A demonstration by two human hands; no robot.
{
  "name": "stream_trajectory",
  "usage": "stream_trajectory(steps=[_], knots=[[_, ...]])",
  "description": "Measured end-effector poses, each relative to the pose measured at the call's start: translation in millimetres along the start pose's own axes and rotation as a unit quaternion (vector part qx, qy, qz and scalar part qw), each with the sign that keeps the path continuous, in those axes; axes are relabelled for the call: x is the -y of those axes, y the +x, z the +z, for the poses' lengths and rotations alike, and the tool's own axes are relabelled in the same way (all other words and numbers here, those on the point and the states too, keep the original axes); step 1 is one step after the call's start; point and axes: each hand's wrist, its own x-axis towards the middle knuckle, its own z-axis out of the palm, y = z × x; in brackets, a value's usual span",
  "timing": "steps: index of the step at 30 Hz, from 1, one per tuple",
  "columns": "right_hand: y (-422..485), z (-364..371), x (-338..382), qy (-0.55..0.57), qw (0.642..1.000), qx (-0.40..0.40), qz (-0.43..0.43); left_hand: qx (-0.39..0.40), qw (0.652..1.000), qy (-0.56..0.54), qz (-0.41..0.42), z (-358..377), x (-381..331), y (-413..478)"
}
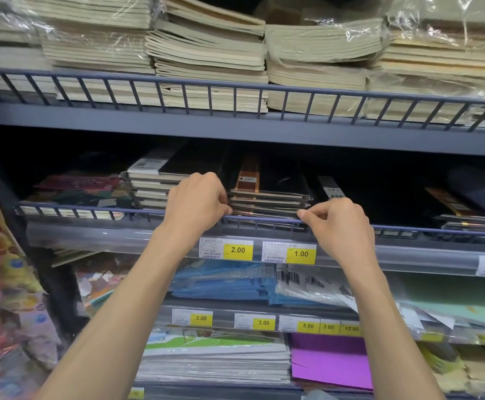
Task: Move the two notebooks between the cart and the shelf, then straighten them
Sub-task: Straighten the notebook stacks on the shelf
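A short stack of black notebooks (270, 194) with a brown strip lies flat on the middle shelf (264, 220), behind its blue wire rail. My left hand (198, 200) pinches the stack's front left corner. My right hand (339, 226) pinches the front right corner at the rail. Both hands touch the lower notebooks of the stack. The cart is out of view.
A taller stack of black notebooks (154, 183) stands just left of my left hand. More dark notebooks (466, 215) lie to the right. Wrapped cream notebooks (206, 53) fill the top shelf. Price tags (238, 249) hang below the rail; blue folders (224, 281) and purple paper (330, 362) sit lower.
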Motion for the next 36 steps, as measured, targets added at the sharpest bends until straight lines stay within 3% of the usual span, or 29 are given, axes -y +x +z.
stream_trajectory(steps=[9,32,36], knots=[[-2,2,-1,-0.080,0.994,-0.020,-0.077,0.002,0.998,-0.058,-0.005,10,7,-1],[3,-2,-3,-0.059,0.995,-0.013,-0.080,0.011,0.994,-0.111,0.010,10,17,-6],[2,-8,-3,-0.020,0.997,-0.050,-0.059,-0.042,0.991,-0.130,0.010,8,20,-17]])
